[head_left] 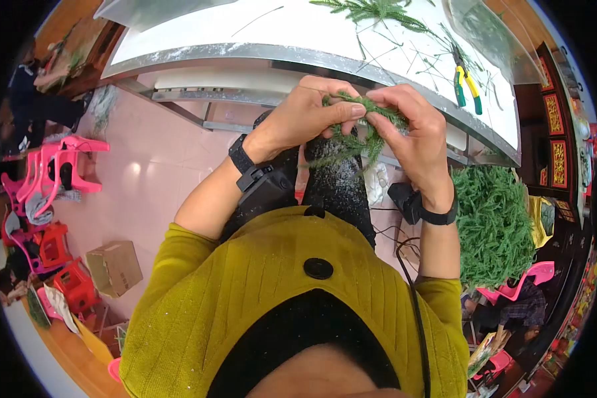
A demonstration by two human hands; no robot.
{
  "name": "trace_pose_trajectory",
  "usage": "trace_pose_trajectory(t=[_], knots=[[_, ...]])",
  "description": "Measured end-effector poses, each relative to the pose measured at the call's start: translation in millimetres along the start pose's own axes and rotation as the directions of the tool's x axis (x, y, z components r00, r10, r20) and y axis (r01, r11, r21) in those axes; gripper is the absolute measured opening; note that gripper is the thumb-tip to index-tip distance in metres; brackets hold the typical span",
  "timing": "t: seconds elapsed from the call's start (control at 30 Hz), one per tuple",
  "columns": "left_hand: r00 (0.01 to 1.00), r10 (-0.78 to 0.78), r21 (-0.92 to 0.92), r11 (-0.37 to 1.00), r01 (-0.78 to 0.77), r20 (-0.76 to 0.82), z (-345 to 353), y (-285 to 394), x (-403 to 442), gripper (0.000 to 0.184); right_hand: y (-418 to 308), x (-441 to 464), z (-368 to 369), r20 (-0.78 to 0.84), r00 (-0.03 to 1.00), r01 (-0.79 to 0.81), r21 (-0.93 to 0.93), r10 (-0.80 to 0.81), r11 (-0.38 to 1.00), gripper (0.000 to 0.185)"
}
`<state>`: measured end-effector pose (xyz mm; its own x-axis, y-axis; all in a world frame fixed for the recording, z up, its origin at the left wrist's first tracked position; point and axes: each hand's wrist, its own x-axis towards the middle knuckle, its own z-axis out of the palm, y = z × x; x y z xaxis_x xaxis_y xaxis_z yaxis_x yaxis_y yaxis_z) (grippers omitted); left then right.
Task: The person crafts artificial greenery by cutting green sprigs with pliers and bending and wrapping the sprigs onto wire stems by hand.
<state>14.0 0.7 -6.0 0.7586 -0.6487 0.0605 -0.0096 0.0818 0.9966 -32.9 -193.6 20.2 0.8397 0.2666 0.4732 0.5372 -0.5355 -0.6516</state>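
Top: mustard knit, nearest the camera, w/ black button at front; white specks scattered on it
Cable: black cord runs down over right side of knit
Trousers: dark pair, specked white, just below the work
Left hand: left hand grasps the sprig, thumb & fingertips pinching it; black strap on wrist w/ dark device
Right hand: right hand grasps same sprig from other side, thumb & fingers bent in; 2nd strap on that wrist
Sprig: green sprig, btwn both hands, over the lap, just near side of table edge; fronds hang below fingers; exact grip partly hidden
Table: white top, metal edge, far side; loose stem bits strewn on its right part; more greenery at far edge
Pliers: yellow-&-green-handled pliers, on table, right, among stems
Pile: big heap of greenery, right of the right arm; gold bag just beyond it
Left side: pink chairs, red stools, cardboard box on pink floor; another person in dark clothes, far left
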Motion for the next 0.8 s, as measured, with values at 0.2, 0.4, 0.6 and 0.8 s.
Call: trace_pose_trajectory(t=[0.2,0.4,0.6,0.8], knots=[[1.000,0.006,0.079,0.997,-0.007,0.011,7.1,7.8,-3.6,0.017,-3.9,-4.1,5.7,-0.034,0.995,0.076,-0.305,-0.090,0.949,0.028],[0.990,-0.142,-0.412,0.902,0.127,-0.006,11.2,-6.8,3.2,0.018,-4.3,-0.2,18.0,-0.345,0.924,0.017,-0.396,-0.166,0.918,0.023],[0.673,0.660,0.580,0.706,-0.406,-0.333,26.7,-22.2,25.5,0.016,-3.4,-12.7,25.5,-0.382,0.847,-0.356,0.113,0.371,0.928,0.014],[0.874,0.334,0.133,0.942,-0.307,-0.353,44.9,-14.7,24.8,0.019,2.3,-13.3,18.6,-0.293,0.786,-0.356,0.505,0.544,0.786,0.017]])
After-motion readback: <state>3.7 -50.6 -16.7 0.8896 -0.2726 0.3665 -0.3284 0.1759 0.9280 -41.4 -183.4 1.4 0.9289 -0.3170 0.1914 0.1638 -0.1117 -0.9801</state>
